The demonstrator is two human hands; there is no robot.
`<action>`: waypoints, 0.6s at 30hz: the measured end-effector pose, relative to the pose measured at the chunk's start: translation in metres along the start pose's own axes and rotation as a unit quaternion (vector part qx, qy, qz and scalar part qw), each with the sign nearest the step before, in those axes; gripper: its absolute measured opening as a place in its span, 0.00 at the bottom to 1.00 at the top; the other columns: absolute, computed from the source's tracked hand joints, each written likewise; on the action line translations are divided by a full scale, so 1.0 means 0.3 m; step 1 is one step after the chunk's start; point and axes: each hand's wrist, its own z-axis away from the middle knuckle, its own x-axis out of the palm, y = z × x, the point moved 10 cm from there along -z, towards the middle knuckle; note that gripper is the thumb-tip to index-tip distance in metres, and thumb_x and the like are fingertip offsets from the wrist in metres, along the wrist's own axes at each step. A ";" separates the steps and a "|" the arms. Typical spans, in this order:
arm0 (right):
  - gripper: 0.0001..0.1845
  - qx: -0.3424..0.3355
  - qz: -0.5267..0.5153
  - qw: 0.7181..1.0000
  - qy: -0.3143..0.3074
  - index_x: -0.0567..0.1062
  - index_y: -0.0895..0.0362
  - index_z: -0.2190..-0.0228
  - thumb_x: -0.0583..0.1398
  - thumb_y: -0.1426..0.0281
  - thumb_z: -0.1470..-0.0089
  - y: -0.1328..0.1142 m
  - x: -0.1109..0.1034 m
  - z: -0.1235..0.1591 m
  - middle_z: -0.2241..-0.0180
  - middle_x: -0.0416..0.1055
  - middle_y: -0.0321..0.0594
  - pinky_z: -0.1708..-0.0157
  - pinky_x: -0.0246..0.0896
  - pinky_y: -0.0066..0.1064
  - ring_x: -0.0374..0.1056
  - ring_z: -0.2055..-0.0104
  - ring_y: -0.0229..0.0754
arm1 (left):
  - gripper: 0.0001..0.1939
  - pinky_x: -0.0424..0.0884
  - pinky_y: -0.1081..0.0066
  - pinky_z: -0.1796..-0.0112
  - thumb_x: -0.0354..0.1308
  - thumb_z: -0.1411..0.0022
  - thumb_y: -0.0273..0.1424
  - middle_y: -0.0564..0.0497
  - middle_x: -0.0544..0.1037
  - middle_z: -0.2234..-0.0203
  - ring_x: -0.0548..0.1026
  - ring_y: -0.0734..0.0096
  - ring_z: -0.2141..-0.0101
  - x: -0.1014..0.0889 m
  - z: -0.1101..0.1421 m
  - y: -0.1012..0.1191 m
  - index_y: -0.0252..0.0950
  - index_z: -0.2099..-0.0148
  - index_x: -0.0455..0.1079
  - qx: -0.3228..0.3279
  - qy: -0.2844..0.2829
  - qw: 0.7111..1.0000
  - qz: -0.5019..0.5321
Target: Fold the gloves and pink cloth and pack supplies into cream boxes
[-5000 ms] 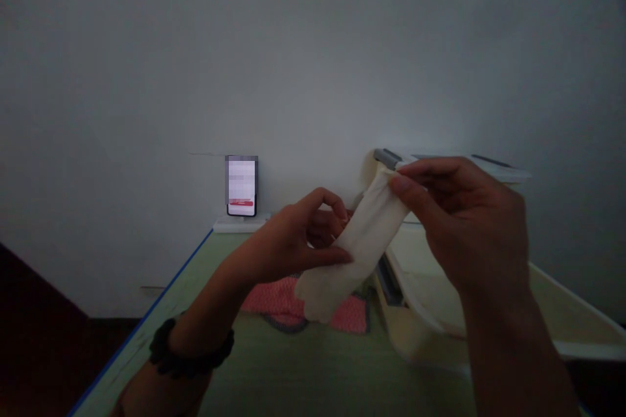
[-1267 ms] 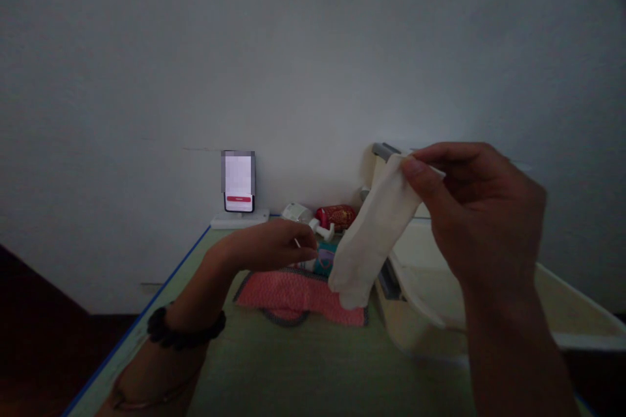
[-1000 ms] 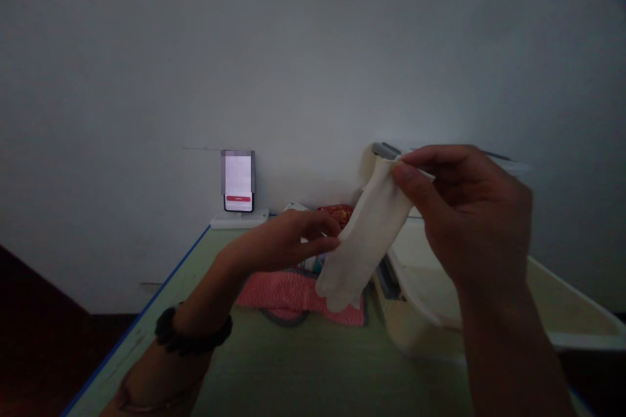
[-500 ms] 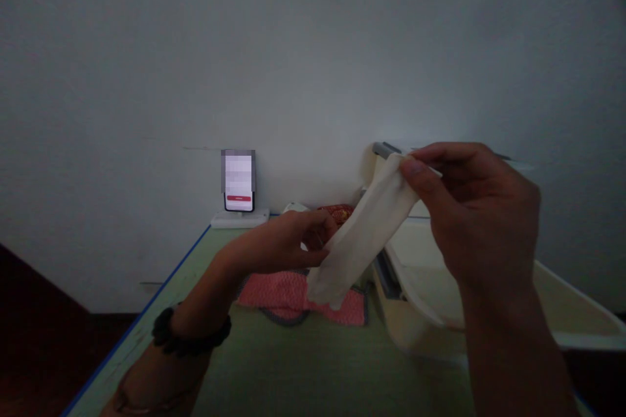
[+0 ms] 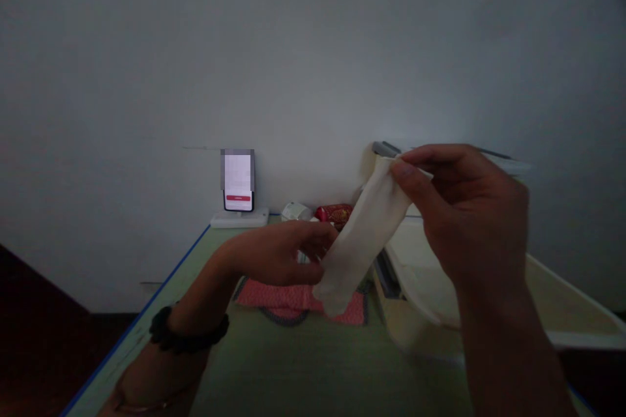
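Note:
A limp white sock [image 5: 364,234] slants across the middle of the view, its top end higher and to the right. My right hand [image 5: 469,208] pinches that top end between thumb and fingers. At the sock's lower left edge is my left hand [image 5: 283,253], with curved fingers and a gap between thumb and forefinger. Its thumb tip meets or nearly meets the fabric; some fingertips are hidden behind the sock. Below, a folded pink cloth [image 5: 274,294] with a grey edge lies on the green table [image 5: 293,365].
On the right stands a cream plastic bin [image 5: 420,332] with grey handles. A lit phone [image 5: 238,179] rests in a white stand [image 5: 239,218] at the back left. Near the wall lie a red patterned packet [image 5: 335,214] and a clear whitish item [image 5: 296,211].
My right hand and the sock's top have shifted slightly left. The sock's lower end has dropped a little and moved right. My left hand is slightly lower, showing more of the red packet.

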 end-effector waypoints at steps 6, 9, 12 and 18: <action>0.03 0.002 0.011 1.000 -0.005 0.74 0.53 0.71 0.61 0.69 0.53 -0.005 0.013 0.007 0.75 0.70 0.32 0.80 0.63 0.25 0.65 0.77 0.34 | 0.12 0.67 0.74 0.63 0.53 0.42 0.31 0.51 0.75 0.64 0.72 0.72 0.65 -0.011 -0.008 0.008 0.35 0.55 0.66 -0.022 0.027 0.999 0.005; 0.02 0.002 0.011 1.000 -0.006 0.73 0.52 0.71 0.61 0.69 0.53 -0.004 0.017 0.009 0.75 0.70 0.32 0.81 0.63 0.25 0.65 0.77 0.33 | 0.13 0.65 0.76 0.67 0.57 0.45 0.33 0.53 0.76 0.65 0.72 0.71 0.66 -0.005 -0.009 0.003 0.35 0.57 0.68 -0.032 0.019 0.999 -0.023; 0.03 0.006 0.007 1.000 -0.019 0.73 0.52 0.71 0.61 0.70 0.52 0.004 0.033 0.013 0.75 0.70 0.31 0.79 0.63 0.25 0.65 0.76 0.33 | 0.17 0.64 0.77 0.73 0.59 0.48 0.39 0.53 0.76 0.70 0.73 0.70 0.70 -0.001 -0.004 -0.024 0.34 0.59 0.70 -0.076 0.008 0.995 -0.060; 0.03 0.010 -0.002 0.999 -0.036 0.73 0.54 0.70 0.61 0.71 0.52 0.001 0.060 0.026 0.75 0.70 0.32 0.79 0.62 0.25 0.65 0.76 0.33 | 0.12 0.68 0.77 0.72 0.62 0.51 0.35 0.54 0.78 0.71 0.74 0.70 0.71 0.073 0.025 -0.022 0.35 0.64 0.73 -0.098 -0.110 0.989 0.027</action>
